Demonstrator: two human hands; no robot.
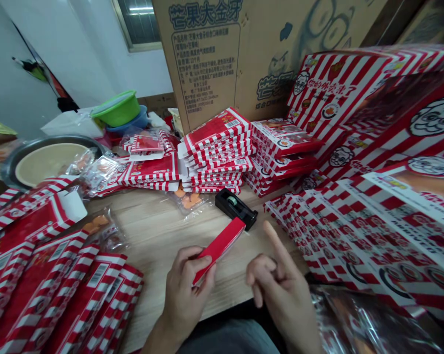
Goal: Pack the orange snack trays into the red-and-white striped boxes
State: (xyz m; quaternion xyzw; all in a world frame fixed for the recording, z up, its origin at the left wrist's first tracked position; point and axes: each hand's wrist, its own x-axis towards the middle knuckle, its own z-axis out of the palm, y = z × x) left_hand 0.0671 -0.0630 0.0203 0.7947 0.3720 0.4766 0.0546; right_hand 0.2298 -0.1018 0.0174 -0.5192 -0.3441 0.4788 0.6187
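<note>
My left hand grips one end of a flat red box, seen edge-on, holding it tilted up toward a black tape dispenser on the wooden table. My right hand hovers just right of the box with its index finger stretched out and the other fingers loosely curled; it holds nothing. Red-and-white striped boxes are stacked beyond the dispenser.
More striped boxes lie fanned at the left and piled at the right. A big cardboard carton stands behind. Clear snack packets, a dark round basin and a green bowl sit at the back left.
</note>
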